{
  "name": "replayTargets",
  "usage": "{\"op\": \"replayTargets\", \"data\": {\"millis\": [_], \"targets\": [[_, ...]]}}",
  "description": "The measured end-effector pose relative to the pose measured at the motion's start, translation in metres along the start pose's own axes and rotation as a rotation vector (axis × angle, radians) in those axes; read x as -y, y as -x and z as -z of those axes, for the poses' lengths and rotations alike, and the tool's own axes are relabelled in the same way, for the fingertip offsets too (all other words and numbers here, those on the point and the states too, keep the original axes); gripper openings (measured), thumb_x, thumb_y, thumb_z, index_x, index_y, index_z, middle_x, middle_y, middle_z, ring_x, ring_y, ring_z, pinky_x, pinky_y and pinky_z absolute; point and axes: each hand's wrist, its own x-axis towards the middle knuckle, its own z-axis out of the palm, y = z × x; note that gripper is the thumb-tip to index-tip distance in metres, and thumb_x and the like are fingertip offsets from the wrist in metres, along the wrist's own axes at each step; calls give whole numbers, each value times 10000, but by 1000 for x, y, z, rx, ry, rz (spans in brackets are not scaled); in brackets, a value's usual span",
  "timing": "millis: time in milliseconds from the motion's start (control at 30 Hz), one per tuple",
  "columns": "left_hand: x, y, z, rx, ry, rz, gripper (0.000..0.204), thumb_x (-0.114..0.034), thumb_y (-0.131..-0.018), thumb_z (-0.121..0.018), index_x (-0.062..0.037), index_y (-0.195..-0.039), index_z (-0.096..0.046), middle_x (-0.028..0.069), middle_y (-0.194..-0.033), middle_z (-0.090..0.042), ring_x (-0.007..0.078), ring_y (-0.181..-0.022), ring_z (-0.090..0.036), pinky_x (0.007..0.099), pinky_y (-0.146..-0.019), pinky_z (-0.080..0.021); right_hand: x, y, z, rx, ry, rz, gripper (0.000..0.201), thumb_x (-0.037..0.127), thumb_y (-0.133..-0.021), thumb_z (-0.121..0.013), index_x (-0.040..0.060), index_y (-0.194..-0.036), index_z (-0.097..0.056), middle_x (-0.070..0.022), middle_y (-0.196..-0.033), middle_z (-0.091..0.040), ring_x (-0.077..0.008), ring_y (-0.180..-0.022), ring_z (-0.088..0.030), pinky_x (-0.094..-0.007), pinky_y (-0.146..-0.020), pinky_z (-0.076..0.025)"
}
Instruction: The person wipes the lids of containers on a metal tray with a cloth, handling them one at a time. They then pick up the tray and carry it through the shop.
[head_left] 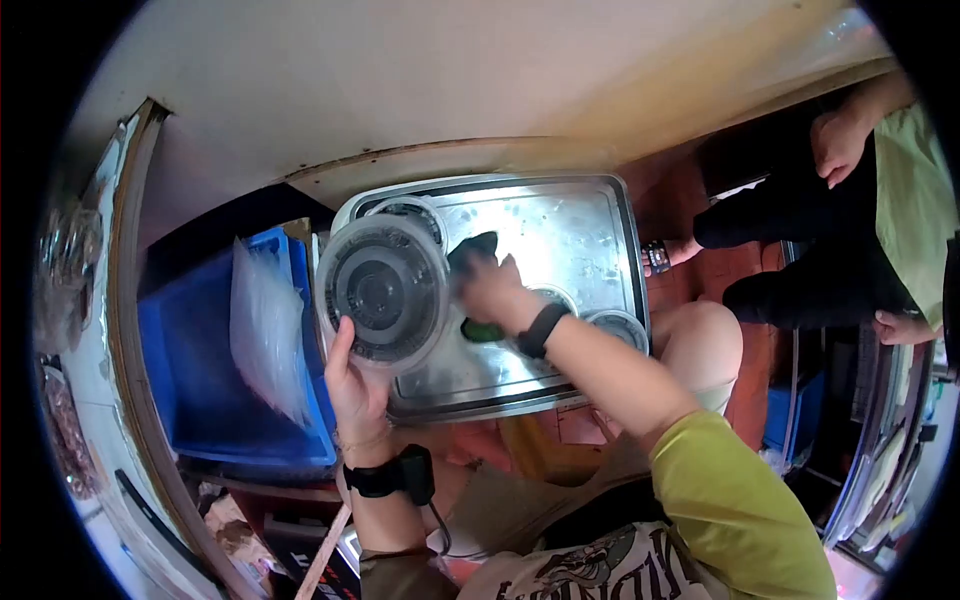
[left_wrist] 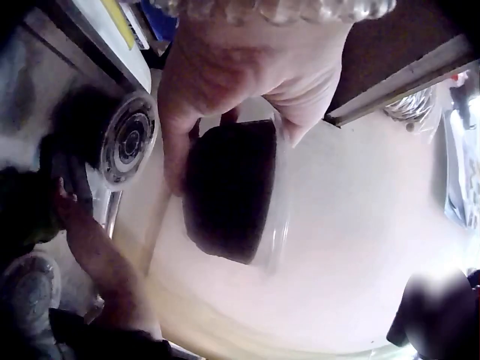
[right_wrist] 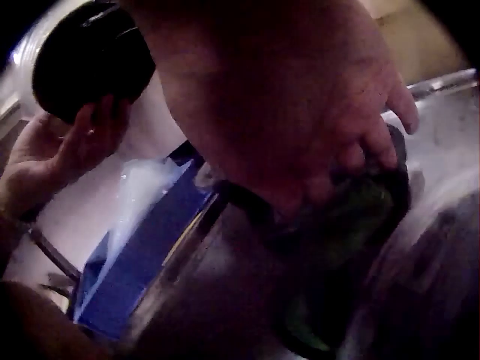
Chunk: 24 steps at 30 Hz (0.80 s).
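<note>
My left hand [head_left: 357, 385] grips a round black takeout bowl with a clear lid [head_left: 385, 290], raised over the left side of the metal tray [head_left: 440, 395]. In the left wrist view the bowl [left_wrist: 232, 191] is seen side-on, thumb and fingers around it. Over the tray's middle, my right hand [head_left: 497, 292] has its fingers bent on a dark green cloth [head_left: 483, 331]; in the right wrist view the cloth [right_wrist: 352, 217] bunches under the fingertips. Another lidded bowl [head_left: 425, 212] stands at the tray's far left corner, partly hidden behind the held one.
More round containers, one [head_left: 618, 322] at the right, stand on the tray. Left of it, a blue crate [head_left: 250, 445] holds clear plastic bags [head_left: 265, 330]. A pale wall [head_left: 400, 90] rises behind. Another person's dark-trousered legs [head_left: 800, 220] are at the right.
</note>
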Motion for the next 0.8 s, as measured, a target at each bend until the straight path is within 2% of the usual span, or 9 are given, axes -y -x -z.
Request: {"op": "replayTargets", "data": {"millis": [133,200,267,367,433,467,533,633,800], "targets": [[6,0,-6,-8,-85,-25,394,-203,-963,-498,-3,-1301,-467,117,-1292,-539,255,-1179,-509,429,-1014,-381,-63,-15,19,15,-77,-194,493,372,-908,-456,296,-1395,-443,-161,-1521,-256,-320,-1270,-466,-511,-996,-366],[10,-1,-5,-2,-131,-36,418,-204,-955,-509,1,-1315,-452,118,-1299,-534,256,-1189,-500,426,-1027,-365,-101,-9,27,-62,-70,-221,535,533,-891,-466,259,-1348,-506,-177,-1494,-306,-329,-1261,-476,-463,-960,-414],[12,-1,-5,1,-129,-13,427,-204,-951,-514,-2,-1321,-448,118,-1302,-531,259,-1193,-497,426,-1028,-365,-126,4,39,-190,-29,-199,577,588,-848,-513,175,-1241,-600,-181,-1279,-526,-371,-1171,-508,-453,-943,-425],[18,-3,-3,16,-140,24,440,-204,-946,-520,-10,-1333,-439,119,-1310,-524,264,-1204,-489,430,-1033,-363,-158,8,30,-341,199,-20,587,530,-838,-553,125,-1262,-559,-201,-1208,-530,-382,-1138,-492,-473,-976,-393],[25,-8,-3,20,-152,40,444,-204,-946,-521,-17,-1339,-435,119,-1314,-520,267,-1210,-484,435,-1036,-361,-176,-8,-6,-671,25,319,668,472,-820,-587,103,-1356,-437,-241,-1278,-472,-395,-1195,-444,-489,-1032,-345],[28,-10,-4,20,-157,57,451,-205,-948,-517,-34,-1354,-419,119,-1327,-507,268,-1217,-478,444,-1036,-361,-171,-12,-9,-673,65,407,707,384,-840,-573,109,-1433,-303,-280,-1369,-377,-419,-1267,-381,-519,-1083,-276],[37,-14,-11,21,-166,74,460,-207,-951,-512,-52,-1370,-402,118,-1340,-494,269,-1224,-473,453,-1037,-361,-159,-8,-11,-659,144,441,649,299,-868,-534,157,-1451,-287,-257,-1440,-314,-413,-1340,-296,-512,-1119,-216],[57,-24,-29,18,-141,129,488,-136,-939,-523,-72,-1378,-322,119,-1328,-458,259,-1183,-501,458,-1003,-409,-149,-6,-13,-593,129,643,618,268,-858,-524,259,-1442,-323,-158,-1484,-306,-345,-1371,-279,-494,-1140,-181],[95,-47,-56,31,-192,198,400,-165,-939,-542,-87,-1286,-358,124,-1282,-485,254,-1157,-526,467,-905,-489,-172,21,-29,-373,287,873,491,305,-890,-507,263,-1374,-433,-92,-1505,-288,-288,-1392,-260,-494,-1155,-155]]}}
